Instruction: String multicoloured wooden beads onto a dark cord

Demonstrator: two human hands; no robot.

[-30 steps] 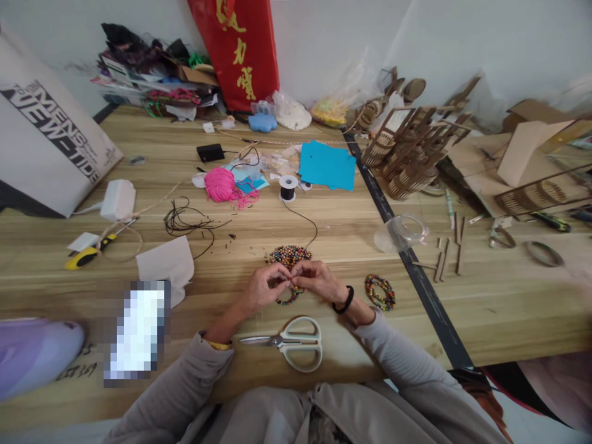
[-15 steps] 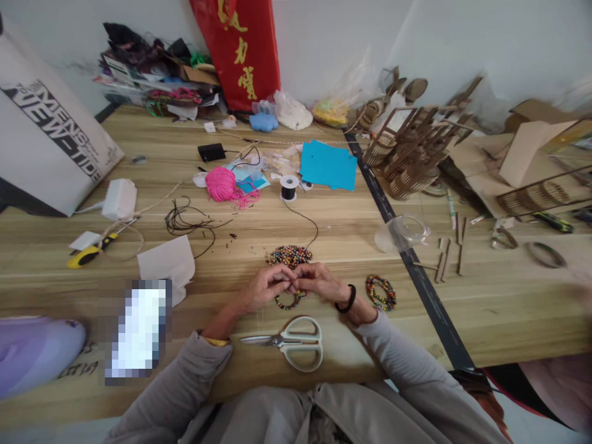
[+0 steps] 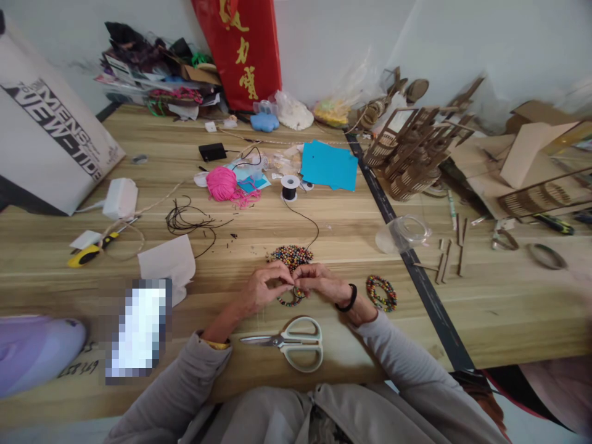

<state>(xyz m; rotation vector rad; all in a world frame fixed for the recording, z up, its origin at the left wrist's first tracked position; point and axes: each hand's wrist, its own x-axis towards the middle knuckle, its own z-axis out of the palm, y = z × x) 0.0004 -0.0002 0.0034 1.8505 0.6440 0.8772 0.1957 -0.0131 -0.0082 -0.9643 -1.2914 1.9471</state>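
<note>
My left hand [image 3: 263, 288] and my right hand [image 3: 319, 280] meet fingertip to fingertip over the wooden table [image 3: 240, 246]. Between them they pinch a half-strung loop of coloured beads [image 3: 289, 300] that hangs just below the fingers. A pile of loose coloured beads [image 3: 290, 253] lies right beyond my hands. Black cord runs from there back to a small spool [image 3: 289, 187]. A finished bead bracelet [image 3: 382, 292] lies right of my right wrist, which wears a black band.
White-handled scissors [image 3: 289, 342] lie near the front edge. A pink yarn ball [image 3: 221, 184], blue paper [image 3: 328, 164], loose black cord [image 3: 187, 221], a yellow cutter [image 3: 87, 252] and a clear cup [image 3: 402, 233] surround the work spot. Wooden lattice models [image 3: 407, 157] crowd the right.
My fingertips have shifted slightly and drawn closer together over the bead loop. The view has barely moved.
</note>
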